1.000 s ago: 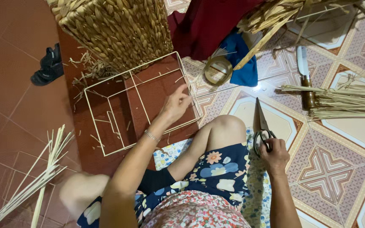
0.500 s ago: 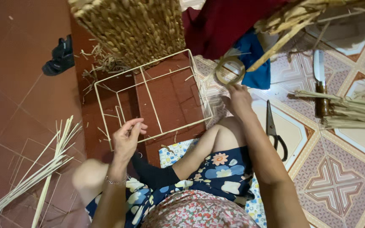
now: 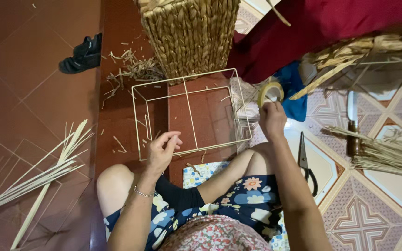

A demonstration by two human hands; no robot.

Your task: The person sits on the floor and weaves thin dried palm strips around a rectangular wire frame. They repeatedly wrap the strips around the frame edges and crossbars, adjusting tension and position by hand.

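My right hand [image 3: 271,119] grips a roll of yellowish tape [image 3: 270,92], lifted off the floor just right of a cream wire box frame [image 3: 189,111]. My left hand [image 3: 162,148] hovers over the near edge of that frame, fingers loosely curled and apart, holding nothing. Black-handled scissors [image 3: 306,162] lie on the patterned tile beside my right forearm. A woven straw basket [image 3: 191,35] stands just beyond the frame.
A bundle of pale reeds [image 3: 43,174] lies at the left on the red floor. More straw [image 3: 387,153] and a knife [image 3: 352,125] lie at the right. A black sandal [image 3: 82,55] sits far left. Red cloth [image 3: 322,28] and a blue cloth [image 3: 294,93] lie beyond.
My right hand let go of the scissors, reached forward and picked up the tape roll. My left hand drew back from the frame's middle to its near edge.
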